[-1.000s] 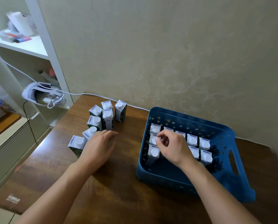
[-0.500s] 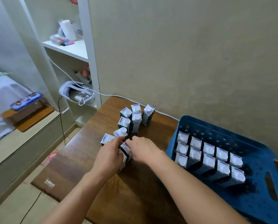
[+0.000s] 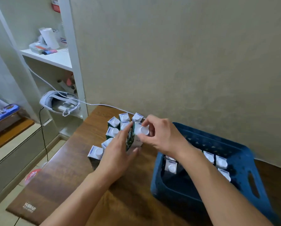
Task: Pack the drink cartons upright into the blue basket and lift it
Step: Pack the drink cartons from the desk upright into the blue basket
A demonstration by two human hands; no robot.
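Note:
A green-and-white drink carton [image 3: 135, 137] with a white cap is raised off the wooden table [image 3: 81, 168], tilted toward the right. My left hand [image 3: 120, 152] supports its left side and underside. My right hand [image 3: 161, 136] pinches its top at the cap. Several more cartons [image 3: 118, 123] stand upright on the table behind and to the left of my hands, one carton [image 3: 95, 154] nearest the front. The blue basket [image 3: 244, 162] sits on the right with several upright cartons [image 3: 220, 162] inside; my right forearm hides part of them.
A beige wall runs close behind the table and basket. White shelves [image 3: 55, 57] stand at the left with a white headset [image 3: 59, 103] and a cable trailing to the table. The table's left edge drops to the floor, where a red disc [image 3: 32, 174] lies.
My right hand left the basket and came over to the loose cartons. Both hands now hold one carton raised off the table, nearer the basket. The camera view has swung left.

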